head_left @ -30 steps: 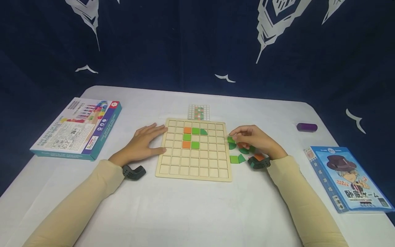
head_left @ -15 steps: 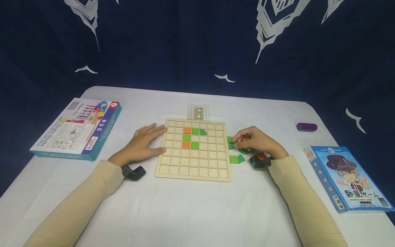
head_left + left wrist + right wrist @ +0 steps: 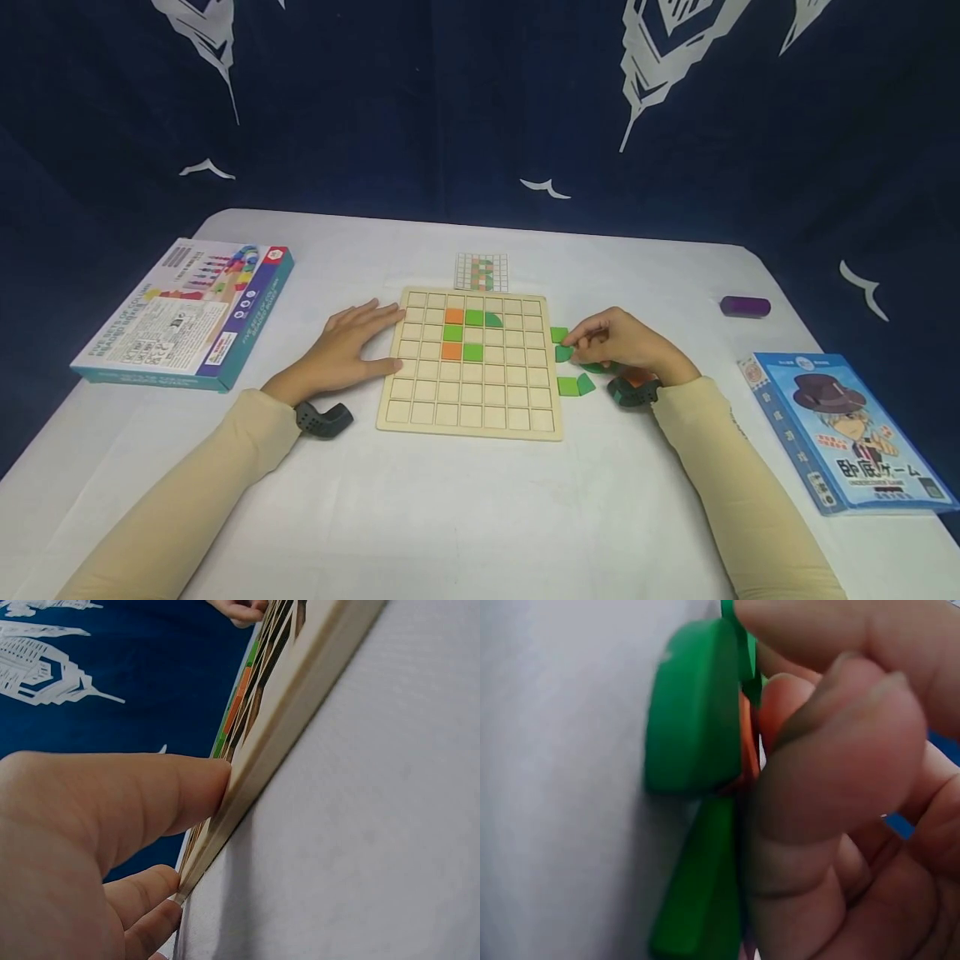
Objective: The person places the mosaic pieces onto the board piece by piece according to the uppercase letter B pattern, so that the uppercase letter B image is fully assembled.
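The wooden grid board lies mid-table with several orange and green square tiles and a dark green quarter-circle tile in its cells. My left hand rests at its left edge, fingers spread; in the left wrist view the thumb touches the board's side. Right of the board, my right hand bends its fingers over loose tiles. Its index finger and thumb are right at a dark green tile; I cannot tell whether they pinch it. The right wrist view shows a curved green tile close beside the fingers.
A small pattern card lies behind the board. Lime square tiles sit by its right side. A boxed game lies at left, a blue box at right, and a purple cylinder-like object behind that.
My right hand's fingertips have shifted slightly right and toward me, from the lime tile to the dark green tile. The left hand and the tiles on the board have stayed put.
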`<state>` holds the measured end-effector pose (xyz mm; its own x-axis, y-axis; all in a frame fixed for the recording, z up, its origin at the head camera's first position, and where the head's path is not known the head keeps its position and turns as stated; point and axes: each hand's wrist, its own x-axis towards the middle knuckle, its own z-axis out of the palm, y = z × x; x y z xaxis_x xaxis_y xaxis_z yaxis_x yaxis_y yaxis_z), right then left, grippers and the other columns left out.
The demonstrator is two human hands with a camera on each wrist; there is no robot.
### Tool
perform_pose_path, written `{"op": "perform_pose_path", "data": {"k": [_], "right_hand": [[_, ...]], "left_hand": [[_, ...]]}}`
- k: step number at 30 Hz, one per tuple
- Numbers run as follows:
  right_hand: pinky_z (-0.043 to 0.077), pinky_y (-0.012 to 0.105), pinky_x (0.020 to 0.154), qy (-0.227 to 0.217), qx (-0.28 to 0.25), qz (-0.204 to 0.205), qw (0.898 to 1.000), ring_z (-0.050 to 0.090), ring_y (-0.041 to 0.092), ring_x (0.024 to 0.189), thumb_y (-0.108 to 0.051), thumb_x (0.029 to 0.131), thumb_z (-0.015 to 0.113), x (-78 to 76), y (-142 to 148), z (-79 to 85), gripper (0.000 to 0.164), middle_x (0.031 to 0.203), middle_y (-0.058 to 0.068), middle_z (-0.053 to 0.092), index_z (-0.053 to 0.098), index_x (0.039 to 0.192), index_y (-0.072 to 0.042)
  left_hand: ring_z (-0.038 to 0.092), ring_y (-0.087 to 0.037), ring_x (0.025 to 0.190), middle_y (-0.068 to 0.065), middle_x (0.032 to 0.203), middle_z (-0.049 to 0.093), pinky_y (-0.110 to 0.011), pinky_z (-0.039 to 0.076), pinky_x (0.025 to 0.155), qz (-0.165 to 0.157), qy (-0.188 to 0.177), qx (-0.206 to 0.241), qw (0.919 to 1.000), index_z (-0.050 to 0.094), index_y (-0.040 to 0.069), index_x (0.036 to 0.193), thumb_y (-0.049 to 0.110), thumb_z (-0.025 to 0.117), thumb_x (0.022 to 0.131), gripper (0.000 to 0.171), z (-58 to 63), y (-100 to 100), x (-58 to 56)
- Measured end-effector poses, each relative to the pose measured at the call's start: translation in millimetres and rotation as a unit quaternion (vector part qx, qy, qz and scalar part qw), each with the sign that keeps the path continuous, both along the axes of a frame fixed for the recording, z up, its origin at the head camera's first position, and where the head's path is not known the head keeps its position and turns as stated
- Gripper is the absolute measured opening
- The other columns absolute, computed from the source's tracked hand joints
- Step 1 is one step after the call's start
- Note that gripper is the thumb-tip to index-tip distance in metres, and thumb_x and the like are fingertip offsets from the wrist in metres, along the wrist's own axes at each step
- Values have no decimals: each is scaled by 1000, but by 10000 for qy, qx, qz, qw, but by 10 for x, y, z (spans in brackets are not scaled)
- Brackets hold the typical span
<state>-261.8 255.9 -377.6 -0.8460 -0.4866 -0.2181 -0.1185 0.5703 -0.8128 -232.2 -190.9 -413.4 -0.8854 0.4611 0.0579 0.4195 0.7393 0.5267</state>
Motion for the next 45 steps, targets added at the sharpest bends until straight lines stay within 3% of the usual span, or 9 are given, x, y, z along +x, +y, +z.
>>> {"op": "perform_pose_path", "data": {"k": [11, 17, 28, 32, 38, 45], "right_hand": [[43, 23, 60, 361, 290, 60, 9989, 49, 10, 65, -1, 87, 86, 33, -104, 28, 31, 82, 4, 62, 78, 116, 7], [41, 23, 60, 441, 366, 53, 9983, 49, 10, 66, 0, 88, 85, 25, -118, 22, 27, 82, 2, 61, 78, 114, 7], [51, 26, 58, 701, 391, 19, 9968, 56, 13, 65, -2, 93, 83, 11, -105, 39, 26, 95, 8, 68, 78, 117, 5], [52, 27, 63, 663, 403, 16, 9970, 57, 15, 66, -2, 94, 81, 11, -137, 72, 26, 90, 6, 72, 76, 119, 5], [56, 24, 81, 878, 295, -51, 9957, 66, 18, 88, 0, 93, 82, 12, -185, 118, 24, 99, 7, 76, 77, 116, 3], [61, 24, 80, 710, -116, -136, 9973, 73, 14, 89, 2, 92, 83, 6, -256, 161, 27, 102, 11, 80, 77, 117, 8]], "left_hand": [[16, -42, 165, -15, 175, 34, -65, 6, 130, 12, 0, 8, 10000, 42, 7, 166, 40, 73, 98, 82, 2, 8, -4], [17, -43, 164, -16, 174, 35, -66, 6, 130, 27, -11, 57, 10000, 43, 7, 166, 41, 73, 98, 82, 5, 10, 0], [17, -43, 164, -17, 174, 34, -65, 6, 130, 31, -25, 25, 10000, 43, 7, 166, 41, 73, 98, 82, 32, 13, 2], [17, -43, 164, -17, 174, 34, -65, 5, 130, 35, -35, 31, 10000, 43, 7, 166, 41, 73, 98, 81, 29, 8, 8], [15, -42, 165, -15, 175, 33, -65, 5, 130, 46, -51, -4, 10000, 42, 8, 166, 42, 73, 98, 83, 10, -3, 11], [14, -41, 165, -15, 176, 32, -64, 3, 131, 61, -100, -12, 9999, 41, 8, 167, 39, 74, 98, 82, 11, 0, 9]]}}
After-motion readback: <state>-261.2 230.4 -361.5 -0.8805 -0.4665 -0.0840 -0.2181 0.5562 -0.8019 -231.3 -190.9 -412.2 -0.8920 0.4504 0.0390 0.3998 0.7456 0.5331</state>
